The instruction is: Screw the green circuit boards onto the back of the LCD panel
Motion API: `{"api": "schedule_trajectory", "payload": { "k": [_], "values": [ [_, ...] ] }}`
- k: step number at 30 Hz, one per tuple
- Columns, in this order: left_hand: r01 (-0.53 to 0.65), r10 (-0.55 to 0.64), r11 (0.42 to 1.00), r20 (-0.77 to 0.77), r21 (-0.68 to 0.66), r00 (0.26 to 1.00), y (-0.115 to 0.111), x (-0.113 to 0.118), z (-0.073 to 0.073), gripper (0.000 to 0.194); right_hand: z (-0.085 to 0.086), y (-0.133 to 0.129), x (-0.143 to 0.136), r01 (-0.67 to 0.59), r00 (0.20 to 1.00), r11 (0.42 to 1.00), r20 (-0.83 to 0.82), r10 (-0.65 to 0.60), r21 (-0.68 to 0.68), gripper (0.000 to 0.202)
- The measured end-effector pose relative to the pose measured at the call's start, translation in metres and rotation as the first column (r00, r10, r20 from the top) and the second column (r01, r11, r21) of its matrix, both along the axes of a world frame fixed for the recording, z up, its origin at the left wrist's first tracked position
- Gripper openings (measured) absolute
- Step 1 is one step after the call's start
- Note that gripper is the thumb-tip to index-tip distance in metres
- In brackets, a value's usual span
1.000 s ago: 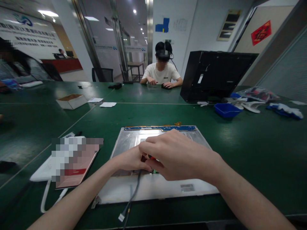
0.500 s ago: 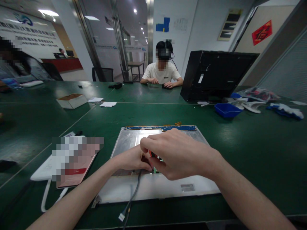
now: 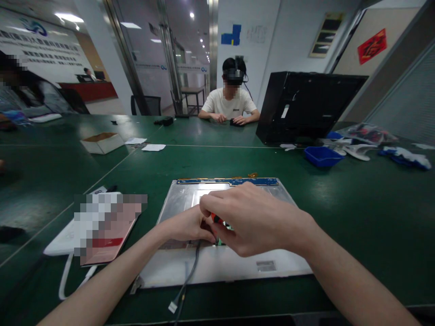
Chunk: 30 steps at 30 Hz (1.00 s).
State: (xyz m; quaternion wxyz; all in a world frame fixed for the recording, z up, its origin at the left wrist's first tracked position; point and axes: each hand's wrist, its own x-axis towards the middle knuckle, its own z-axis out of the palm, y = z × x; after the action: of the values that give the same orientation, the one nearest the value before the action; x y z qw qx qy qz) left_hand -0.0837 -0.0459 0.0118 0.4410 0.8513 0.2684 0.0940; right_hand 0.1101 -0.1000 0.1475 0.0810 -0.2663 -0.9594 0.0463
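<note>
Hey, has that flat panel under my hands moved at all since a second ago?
No; the flat panel shows no visible shift in any direction against the blue tray.

The panel (image 3: 224, 265) lies flat on the table (image 3: 360, 226), dull silver with a white band along its near side and a blue strip (image 3: 227, 182) at its far edge. I can glimpse a green board (image 3: 220, 242) between the hands. A dark cable (image 3: 193, 270) trails over the near edge to a white plug (image 3: 172, 307). The right hand (image 3: 249, 219) grips a red-and-black tool (image 3: 215, 218), mostly hidden.
</note>
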Motion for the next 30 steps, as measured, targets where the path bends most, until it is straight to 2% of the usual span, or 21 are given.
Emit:
{"api": "schedule_trajectory", "payload": {
  "k": [4, 9, 15, 19, 25, 30],
  "values": [
    [-0.026, 0.026, 1.000, -0.042, 0.001, 0.999, -0.0009, -0.0006, 0.0025, 0.011, -0.0005, 0.0004, -0.0022, 0.028, 0.999, 0.999, 0.017, -0.028, 0.027, 0.004],
    [0.007, -0.007, 1.000, -0.037, 0.004, 0.999, 0.0003, -0.0010, 0.0007, 0.015, -0.0008, 0.0022, -0.0014, 0.075, 0.996, 0.994, 0.042, -0.078, 0.073, 0.013],
    [-0.007, 0.007, 1.000, 0.014, -0.001, 1.000, -0.0014, 0.0006, 0.0041, 0.006, 0.0012, -0.0010, 0.0001, 0.010, 1.000, 1.000, 0.023, -0.010, 0.006, 0.006],
    [-0.023, 0.023, 1.000, -0.023, 0.002, 0.999, -0.0010, -0.0006, 0.0021, 0.009, 0.0003, -0.0011, -0.0018, 0.008, 1.000, 1.000, 0.019, -0.008, 0.013, 0.003],
    [0.000, 0.002, 1.000, -0.044, 0.031, 0.999, 0.0006, -0.0010, -0.0010, 0.015, -0.0006, 0.0003, -0.0020, 0.099, 0.992, 0.990, 0.064, -0.105, 0.102, 0.013],
    [0.000, 0.000, 1.000, 0.020, -0.008, 1.000, -0.0013, -0.0001, 0.0004, 0.009, 0.0013, -0.0032, -0.0005, 0.005, 1.000, 1.000, 0.024, -0.005, 0.022, 0.009]
  ]
}}
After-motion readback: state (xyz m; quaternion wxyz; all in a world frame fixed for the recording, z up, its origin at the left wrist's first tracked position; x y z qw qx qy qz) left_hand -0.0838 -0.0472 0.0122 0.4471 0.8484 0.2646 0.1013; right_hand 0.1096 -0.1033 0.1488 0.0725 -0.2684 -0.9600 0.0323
